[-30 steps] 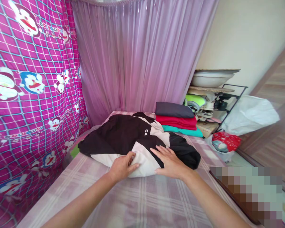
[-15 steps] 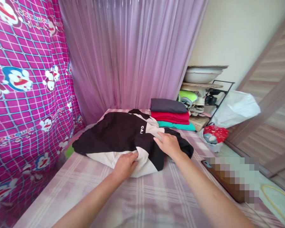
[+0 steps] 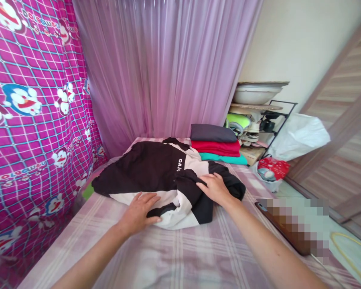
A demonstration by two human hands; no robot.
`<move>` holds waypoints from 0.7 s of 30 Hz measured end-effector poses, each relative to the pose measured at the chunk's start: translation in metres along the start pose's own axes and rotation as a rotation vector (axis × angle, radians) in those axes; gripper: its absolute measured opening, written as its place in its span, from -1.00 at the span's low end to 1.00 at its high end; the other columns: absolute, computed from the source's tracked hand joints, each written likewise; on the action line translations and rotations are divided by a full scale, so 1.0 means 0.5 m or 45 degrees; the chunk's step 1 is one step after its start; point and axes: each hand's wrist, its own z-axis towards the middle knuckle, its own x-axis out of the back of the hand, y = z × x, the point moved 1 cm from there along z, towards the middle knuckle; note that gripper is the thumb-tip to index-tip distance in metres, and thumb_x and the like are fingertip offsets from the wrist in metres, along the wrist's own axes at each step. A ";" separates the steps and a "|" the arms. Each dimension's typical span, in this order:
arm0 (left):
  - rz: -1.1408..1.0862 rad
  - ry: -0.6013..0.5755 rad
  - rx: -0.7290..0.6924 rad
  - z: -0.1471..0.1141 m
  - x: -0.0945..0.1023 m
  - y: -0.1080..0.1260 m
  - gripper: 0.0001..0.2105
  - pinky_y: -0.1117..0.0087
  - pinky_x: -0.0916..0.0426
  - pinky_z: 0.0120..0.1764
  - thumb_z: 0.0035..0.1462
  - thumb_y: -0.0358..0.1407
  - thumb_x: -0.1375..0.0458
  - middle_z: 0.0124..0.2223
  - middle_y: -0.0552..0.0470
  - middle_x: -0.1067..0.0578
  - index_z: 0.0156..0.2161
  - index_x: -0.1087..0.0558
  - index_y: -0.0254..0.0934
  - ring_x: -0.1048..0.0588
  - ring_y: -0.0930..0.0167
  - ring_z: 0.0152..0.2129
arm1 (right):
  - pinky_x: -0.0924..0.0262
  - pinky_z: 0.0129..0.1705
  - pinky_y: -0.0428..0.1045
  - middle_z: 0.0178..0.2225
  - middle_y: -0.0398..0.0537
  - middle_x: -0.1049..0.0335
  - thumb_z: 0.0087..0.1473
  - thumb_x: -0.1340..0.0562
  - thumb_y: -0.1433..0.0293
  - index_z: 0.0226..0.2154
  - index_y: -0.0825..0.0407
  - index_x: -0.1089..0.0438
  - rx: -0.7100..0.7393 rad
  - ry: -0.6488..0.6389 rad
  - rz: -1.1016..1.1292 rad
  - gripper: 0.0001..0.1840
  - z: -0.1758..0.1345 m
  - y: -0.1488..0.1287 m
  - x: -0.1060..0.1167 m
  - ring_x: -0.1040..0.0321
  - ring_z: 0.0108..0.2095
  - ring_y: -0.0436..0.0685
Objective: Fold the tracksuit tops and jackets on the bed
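A black and off-white jacket (image 3: 144, 164) with white lettering lies spread and partly rumpled on the bed. My left hand (image 3: 140, 212) rests on its near off-white edge, thumb and fingers apart, beside a bunched sleeve end. Farther right, my right hand (image 3: 215, 188) has its thumb and fingers closed on a raised dark fold of the jacket. Part of the lettering is hidden by that fold.
Behind the jacket's right side stands a stack of folded clothes (image 3: 215, 148), grey, red and teal. A phone (image 3: 276, 224) lies at the bed's right edge, partly pixelated. A shoe rack (image 3: 281, 120) and white bag (image 3: 301, 136) stand beyond the plaid bed (image 3: 198, 257).
My left hand has moved left along the near edge and spread its fingers. My right hand has shifted slightly right and down; dark fabric now stands bunched beside it, covering different letters.
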 end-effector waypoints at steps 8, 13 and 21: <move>0.271 -0.102 0.129 -0.039 0.039 -0.172 -0.31 -0.19 0.21 0.27 0.00 0.00 -0.27 0.31 -0.13 -0.27 0.26 -0.27 0.01 -0.19 0.08 0.26 | 0.08 0.22 0.35 0.12 0.06 -0.39 0.19 -0.12 0.17 0.10 -0.08 -0.36 -0.007 -0.051 -0.093 -0.54 -0.046 0.086 0.019 -0.23 0.18 0.31; 0.336 -0.075 0.276 -0.043 0.072 -0.232 -0.45 -0.15 0.20 0.28 0.08 -0.22 -0.17 0.31 -0.07 -0.29 0.22 -0.32 0.01 -0.22 0.15 0.26 | 0.09 0.20 0.36 0.20 0.07 -0.30 0.08 -0.21 0.13 0.17 -0.11 -0.30 -0.009 -0.059 -0.241 -0.40 -0.064 0.137 0.031 -0.10 0.26 0.36; 0.172 -0.112 0.439 -0.018 0.070 -0.258 -0.65 -0.03 0.03 0.26 0.13 -0.17 0.02 0.04 -0.01 -0.57 -0.05 -0.50 -0.04 -0.46 0.25 0.05 | -0.01 0.14 0.28 0.07 0.02 -0.45 0.13 -0.17 0.30 0.01 -0.13 -0.45 -0.035 -0.011 -0.322 -0.62 -0.077 0.171 0.029 -0.30 0.11 0.29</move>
